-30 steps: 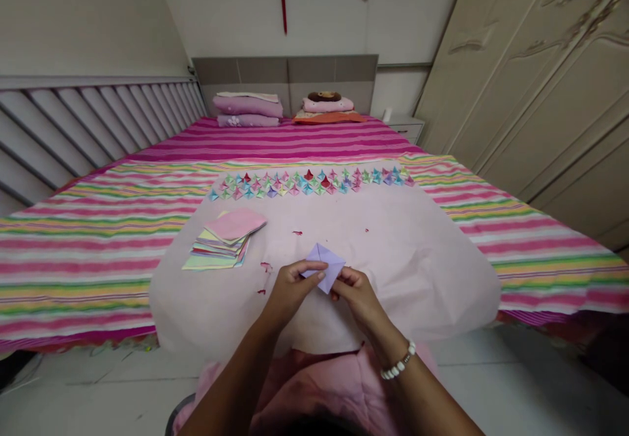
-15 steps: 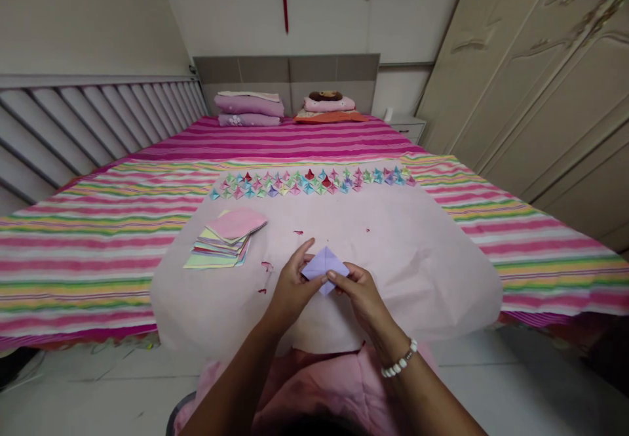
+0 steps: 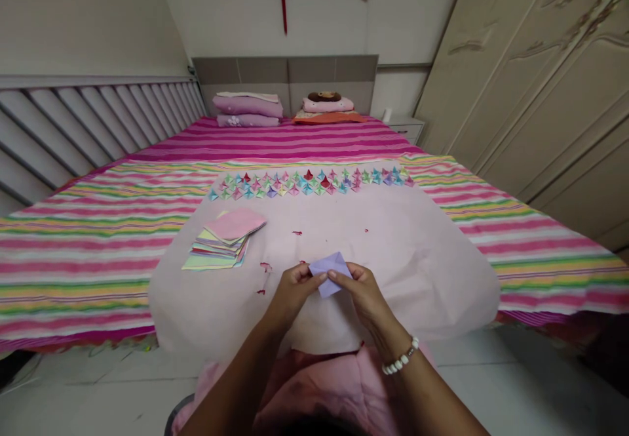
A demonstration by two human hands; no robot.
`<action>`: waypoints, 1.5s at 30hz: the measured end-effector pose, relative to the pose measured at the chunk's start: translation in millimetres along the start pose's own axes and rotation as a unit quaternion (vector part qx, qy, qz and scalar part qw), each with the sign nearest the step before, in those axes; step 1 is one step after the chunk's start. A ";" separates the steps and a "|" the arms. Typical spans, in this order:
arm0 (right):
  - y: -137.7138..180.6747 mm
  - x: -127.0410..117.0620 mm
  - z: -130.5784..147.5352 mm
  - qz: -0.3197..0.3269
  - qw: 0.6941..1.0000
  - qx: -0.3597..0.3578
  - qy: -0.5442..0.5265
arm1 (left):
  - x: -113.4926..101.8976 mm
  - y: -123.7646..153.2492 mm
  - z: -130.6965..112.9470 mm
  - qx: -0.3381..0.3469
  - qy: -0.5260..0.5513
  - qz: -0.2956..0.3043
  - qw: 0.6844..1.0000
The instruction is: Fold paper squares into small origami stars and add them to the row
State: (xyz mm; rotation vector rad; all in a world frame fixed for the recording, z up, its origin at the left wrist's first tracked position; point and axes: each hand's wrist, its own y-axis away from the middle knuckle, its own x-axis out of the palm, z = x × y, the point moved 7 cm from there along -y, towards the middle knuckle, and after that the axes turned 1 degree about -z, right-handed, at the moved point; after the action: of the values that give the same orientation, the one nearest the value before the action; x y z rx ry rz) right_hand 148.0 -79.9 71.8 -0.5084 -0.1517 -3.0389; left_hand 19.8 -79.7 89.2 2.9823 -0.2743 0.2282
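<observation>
A small folded square of purple origami paper [image 3: 336,285] is held between both hands above a pale pink sheet [image 3: 393,246]. My left hand [image 3: 297,290] pinches its left corner, thumb on top and fingers behind. From the other side, my right hand [image 3: 362,288] grips the paper's right edge, its thumb pressed on the middle. The fingers beneath the paper are hidden. To the left lies a stack of coloured paper squares [image 3: 236,225], pink on top. Rows of small folded paper pieces [image 3: 307,183] in many colours line the sheet's far edge.
The sheet lies on a bed with a striped cover [image 3: 73,252]. Folded purple bedding [image 3: 249,109] and a pink pile [image 3: 328,105] sit by the headboard [image 3: 339,72]. A white rail [image 3: 98,115] runs along the left; a wardrobe [image 3: 535,82] stands at right.
The purple paper has turned from a diamond to a tilted square. My left fingers, spread before, have closed on its left corner; my right hand keeps its hold.
</observation>
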 end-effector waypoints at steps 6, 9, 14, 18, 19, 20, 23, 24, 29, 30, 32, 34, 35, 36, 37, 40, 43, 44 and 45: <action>1.0 7.8 -4.5 0.028 1.000 0.010 0.003 | -10.6 -1.5 2.8 0.027 -0.033 -0.082 0.996; 0.9 10.8 -3.3 0.034 0.999 0.008 -0.001 | -11.1 0.1 2.3 0.039 -0.021 -0.104 0.994; 0.6 12.2 -1.0 0.029 0.999 0.000 0.021 | -6.3 1.8 7.7 0.036 0.068 -0.109 0.991; -0.1 12.6 -0.9 0.021 0.999 0.001 0.032 | -2.0 0.2 13.0 0.045 0.137 -0.109 0.984; -0.2 12.9 -0.6 0.022 0.999 0.000 0.034 | -2.1 -0.6 13.7 0.047 0.147 -0.112 0.982; -0.2 13.0 -0.3 0.023 0.999 -0.001 0.035 | -2.6 -1.6 14.3 0.047 0.157 -0.114 0.980; 0.2 11.4 0.4 0.023 0.999 -0.001 0.031 | -7.8 -5.1 13.0 0.040 0.179 -0.126 0.975; 0.2 10.3 0.3 0.021 1.000 0.001 0.023 | -10.0 -6.0 12.1 0.033 0.179 -0.130 0.975; -1.4 3.8 -0.1 -0.002 0.999 -0.001 -0.054 | -5.0 -5.0 10.8 -0.016 0.101 -0.079 0.992; -1.8 2.9 -0.1 -0.009 0.998 -0.004 -0.062 | -2.1 -3.6 11.9 -0.019 0.078 -0.065 0.995; -2.2 1.8 0.6 -0.020 0.998 -0.009 -0.063 | 0.4 -0.7 14.1 -0.009 0.027 -0.060 0.998; -1.5 2.1 2.5 -0.019 0.998 -0.014 -0.056 | -0.8 0.7 15.2 0.009 -0.003 -0.070 0.997; -0.8 3.1 3.9 -0.009 0.998 -0.014 -0.055 | -1.5 0.5 15.4 0.013 -0.003 -0.070 0.997; 0.0 5.1 5.4 0.011 0.998 -0.013 -0.059 | -1.9 -0.1 15.6 0.011 0.015 -0.064 0.998; 1.2 8.1 7.4 0.042 0.997 -0.012 -0.069 | -1.9 -0.9 15.6 0.004 0.045 -0.054 0.998; 5.8 16.8 14.7 0.148 0.983 -0.012 -0.109 | -0.4 -1.8 15.8 -0.049 0.173 -0.013 0.984; 6.9 15.5 16.9 0.173 0.976 -0.011 -0.133 | 6.9 3.2 19.6 -0.128 0.266 0.042 0.954; 6.0 13.4 15.4 0.162 0.977 -0.005 -0.137 | 11.5 6.1 21.5 -0.154 0.289 0.069 0.942; 5.1 11.5 13.0 0.149 0.979 0.002 -0.140 | 16.7 9.4 23.8 -0.178 0.311 0.099 0.928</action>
State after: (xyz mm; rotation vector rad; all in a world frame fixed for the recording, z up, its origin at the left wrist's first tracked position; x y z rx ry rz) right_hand 141.7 -84.1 88.3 -0.8724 -0.0832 -2.6638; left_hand 37.4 -95.3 69.8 2.3683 -0.4729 0.9977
